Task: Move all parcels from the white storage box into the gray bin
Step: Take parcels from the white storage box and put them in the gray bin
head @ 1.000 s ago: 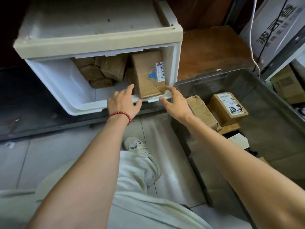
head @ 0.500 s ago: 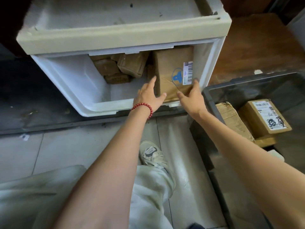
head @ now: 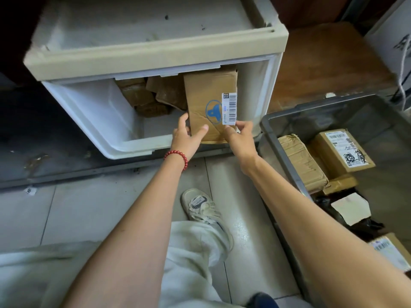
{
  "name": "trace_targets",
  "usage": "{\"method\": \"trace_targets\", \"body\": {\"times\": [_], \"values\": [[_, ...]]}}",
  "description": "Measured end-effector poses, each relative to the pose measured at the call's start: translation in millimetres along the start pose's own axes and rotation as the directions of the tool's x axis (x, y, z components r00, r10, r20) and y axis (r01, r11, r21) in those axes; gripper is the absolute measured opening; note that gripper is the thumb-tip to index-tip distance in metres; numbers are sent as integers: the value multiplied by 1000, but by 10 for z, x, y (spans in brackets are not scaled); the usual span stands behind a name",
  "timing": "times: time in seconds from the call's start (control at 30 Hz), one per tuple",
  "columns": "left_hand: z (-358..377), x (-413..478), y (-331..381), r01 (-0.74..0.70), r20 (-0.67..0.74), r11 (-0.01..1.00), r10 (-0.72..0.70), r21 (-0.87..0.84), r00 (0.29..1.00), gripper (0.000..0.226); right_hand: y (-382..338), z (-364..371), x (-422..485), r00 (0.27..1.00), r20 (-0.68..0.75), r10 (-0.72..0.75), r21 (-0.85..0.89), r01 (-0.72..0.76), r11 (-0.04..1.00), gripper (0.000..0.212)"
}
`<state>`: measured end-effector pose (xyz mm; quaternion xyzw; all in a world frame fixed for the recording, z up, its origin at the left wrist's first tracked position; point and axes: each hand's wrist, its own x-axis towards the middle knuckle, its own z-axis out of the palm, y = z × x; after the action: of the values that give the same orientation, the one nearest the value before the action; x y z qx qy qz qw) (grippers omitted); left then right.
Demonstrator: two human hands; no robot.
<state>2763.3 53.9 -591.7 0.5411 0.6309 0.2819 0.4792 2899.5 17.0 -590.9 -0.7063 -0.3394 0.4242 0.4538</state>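
A tall brown cardboard parcel [head: 211,96] with a blue logo and a barcode label stands upright at the right end of the white storage box [head: 93,121]. My left hand [head: 189,136] grips its lower left edge. My right hand [head: 239,134] grips its lower right corner. Several smaller brown parcels [head: 153,94] lie deeper in the box behind it. The gray bin [head: 275,121] stands to the right on the floor and holds several parcels, among them a taped one [head: 300,161] and a labelled box [head: 344,150].
The storage box sits under a beige lid [head: 155,56]. My shoe [head: 204,210] and trouser leg rest on the tiled floor between box and bin. A wooden surface [head: 322,63] lies behind the bin. A dark floor area extends to the left.
Both hands went from the box's front rim onto the tall parcel and closed around its lower edges. The camera view shifted left, so the bin sits further right.
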Motion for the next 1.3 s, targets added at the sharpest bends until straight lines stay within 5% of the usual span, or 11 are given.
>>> {"method": "trace_targets", "body": {"times": [0.23, 0.47, 0.73, 0.87, 0.97, 1.3], "values": [[-165, -456, 61, -95, -62, 994, 91, -59, 994, 57, 33, -60, -533, 998, 37, 54, 265, -62, 962, 37], [-106, -866, 136, -90, 99, 995, 86, 42, 991, 55, 344, -236, -1121, 974, 134, 185, 368, -222, 903, 22], [-53, -1160, 295, -40, 167, 994, 57, -100, 984, 65, 245, -633, -1265, 985, 137, 103, 326, -143, 934, 24], [-57, -1200, 364, 10, 80, 979, 7, -204, 997, 38, 129, -755, -1282, 994, 113, -14, 287, -19, 958, 18], [-130, -1183, 401, 24, 5, 966, -23, -258, 1000, 45, 95, -779, -1296, 989, 125, -78, 244, 46, 969, 15], [-217, -1196, 329, 200, 116, 879, -165, -433, 979, 54, 153, -908, -1245, 997, -32, -70, 316, 76, 946, 52]]}}
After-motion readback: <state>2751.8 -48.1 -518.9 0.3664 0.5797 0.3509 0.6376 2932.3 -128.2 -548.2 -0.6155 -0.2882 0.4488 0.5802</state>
